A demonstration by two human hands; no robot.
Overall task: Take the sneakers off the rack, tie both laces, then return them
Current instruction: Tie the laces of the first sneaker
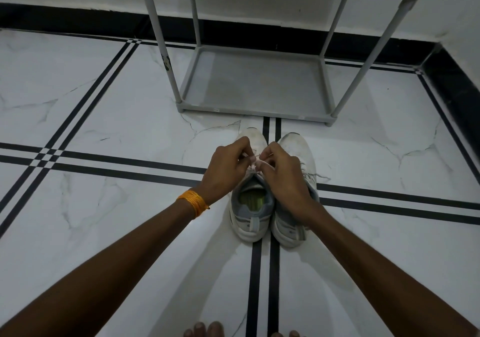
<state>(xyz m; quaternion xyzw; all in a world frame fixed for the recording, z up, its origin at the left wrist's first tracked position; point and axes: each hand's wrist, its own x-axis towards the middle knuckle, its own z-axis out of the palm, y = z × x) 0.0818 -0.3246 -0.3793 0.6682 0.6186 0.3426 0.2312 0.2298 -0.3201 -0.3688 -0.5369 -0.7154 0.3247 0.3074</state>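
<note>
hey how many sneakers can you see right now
2. The left sneaker sits on the floor before the rack, both hands working its laces. The right sneaker touches its side. None on the visible shelf.

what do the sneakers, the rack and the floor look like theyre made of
Sneakers: likely white synthetic or mesh uppers, matte and scuffed, with grey padded fabric collars and rubbery white soles.
Rack: grey tubes and corner joints that look like plastic or painted metal; the bottom shelf seems a matte fabric or plastic sheet.
Floor: glossy white tile with grey marble-like veins and black inlaid stripes; real stone or ceramic cannot be told.
</note>
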